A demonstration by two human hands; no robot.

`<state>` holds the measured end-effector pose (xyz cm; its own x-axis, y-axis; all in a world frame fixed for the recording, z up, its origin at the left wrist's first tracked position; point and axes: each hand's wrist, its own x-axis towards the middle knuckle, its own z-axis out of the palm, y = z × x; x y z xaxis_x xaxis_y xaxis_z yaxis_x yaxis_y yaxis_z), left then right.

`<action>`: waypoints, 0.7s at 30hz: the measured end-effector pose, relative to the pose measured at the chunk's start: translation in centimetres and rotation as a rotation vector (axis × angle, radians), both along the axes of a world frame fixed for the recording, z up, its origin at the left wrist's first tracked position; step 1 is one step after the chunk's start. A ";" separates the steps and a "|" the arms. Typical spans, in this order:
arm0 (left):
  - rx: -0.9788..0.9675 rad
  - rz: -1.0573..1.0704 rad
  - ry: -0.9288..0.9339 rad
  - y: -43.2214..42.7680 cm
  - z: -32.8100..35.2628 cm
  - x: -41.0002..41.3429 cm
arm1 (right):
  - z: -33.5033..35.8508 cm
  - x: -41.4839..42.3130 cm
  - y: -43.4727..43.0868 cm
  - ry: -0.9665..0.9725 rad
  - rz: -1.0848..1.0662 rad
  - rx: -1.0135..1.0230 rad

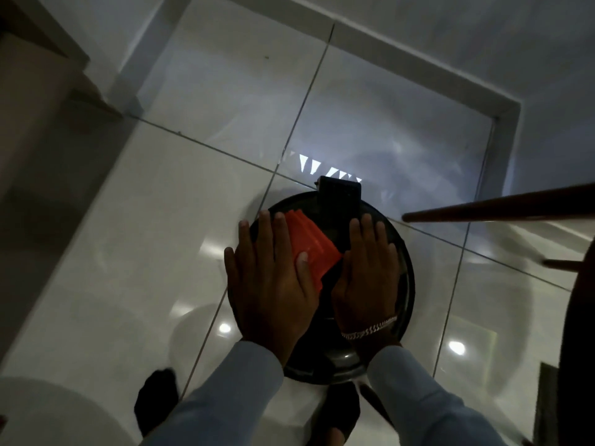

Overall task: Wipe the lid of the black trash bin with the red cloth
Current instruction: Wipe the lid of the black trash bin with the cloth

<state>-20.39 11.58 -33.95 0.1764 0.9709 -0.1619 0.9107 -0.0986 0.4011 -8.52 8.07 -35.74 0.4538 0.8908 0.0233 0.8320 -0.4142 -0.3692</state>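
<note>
A round black trash bin stands on the floor below me, seen from straight above, and its lid fills the middle of the view. A folded red cloth lies on the lid's left half. My left hand lies flat on the cloth with the fingers spread and presses it against the lid. Flat on the bare right half of the lid rests my right hand, which has a chain bracelet at the wrist and touches the cloth's right corner. A black hinge block sits at the lid's far edge.
Glossy white floor tiles surround the bin. A dark wooden pole reaches in from the right above the bin's far right edge. White baseboards run along the far walls. My dark shoes stand just behind the bin.
</note>
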 end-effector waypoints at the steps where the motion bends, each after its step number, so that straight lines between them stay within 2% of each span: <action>1: 0.017 -0.048 0.031 0.4 0.1 0.3 | 0.0 -0.1 0.0 -0.012 0.003 -0.005; 3: 0.102 -0.191 0.062 0.7 -0.2 0.3 | 0.0 -0.1 0.0 -0.044 0.006 -0.009; 6: 0.278 -0.590 -0.017 1.1 -1.2 -2.4 | 0.2 -0.2 0.0 -0.059 0.011 -0.006; 8: 0.308 -0.837 -0.053 2.3 -1.8 -4.7 | 0.3 -0.2 0.1 -0.049 -0.021 0.038; 9: 0.294 -0.891 -0.048 2.8 -1.9 -5.2 | 0.3 -0.3 0.3 -0.044 -0.037 0.054; 11: 0.257 -0.806 -0.033 2.7 -1.8 -5.0 | 0.3 -0.5 0.5 -0.039 -0.045 0.058; 17: 0.027 -0.079 0.055 1.6 0.3 1.9 | -1.2 -0.1 0.0 -0.092 -0.017 0.026; 19: -0.003 -0.073 0.038 2.8 0.6 3.6 | -1.4 -0.1 0.0 -0.110 -0.023 0.003; 21: 0.038 -0.325 0.041 4.2 0.4 2.9 | -1.2 -0.2 0.3 -0.123 -0.062 0.029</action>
